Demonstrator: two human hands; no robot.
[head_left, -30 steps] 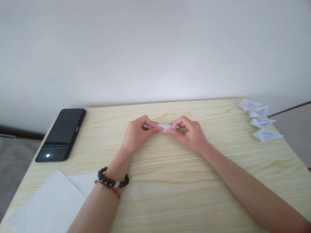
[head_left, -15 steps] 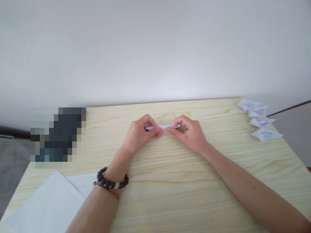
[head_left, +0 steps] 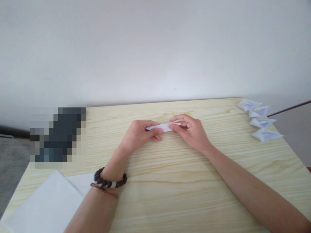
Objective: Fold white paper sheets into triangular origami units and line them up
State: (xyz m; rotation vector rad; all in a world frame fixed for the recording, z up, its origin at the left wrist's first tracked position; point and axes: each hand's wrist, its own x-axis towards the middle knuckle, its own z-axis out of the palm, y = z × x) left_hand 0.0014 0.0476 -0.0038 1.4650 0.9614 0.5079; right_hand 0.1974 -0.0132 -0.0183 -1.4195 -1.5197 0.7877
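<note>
A small folded piece of white paper (head_left: 165, 127) is held just above the middle of the pale wooden table (head_left: 170, 181). My left hand (head_left: 139, 134) pinches its left end between thumb and fingers. My right hand (head_left: 190, 131) grips its right end, with the index finger stretched along the top edge and the thumb underneath. The hands nearly touch across the paper. A dark bead bracelet (head_left: 109, 183) sits on my left wrist.
Several folded white paper shapes (head_left: 259, 121) lie in a row at the table's far right corner. Flat white sheets (head_left: 51, 204) rest at the near left. A blurred dark object (head_left: 59, 136) lies at the far left. A white wall stands behind the table.
The paper has been flattened between my fingers and now looks wider. My right index finger has stretched out along its top, and my left fingers have lowered.
</note>
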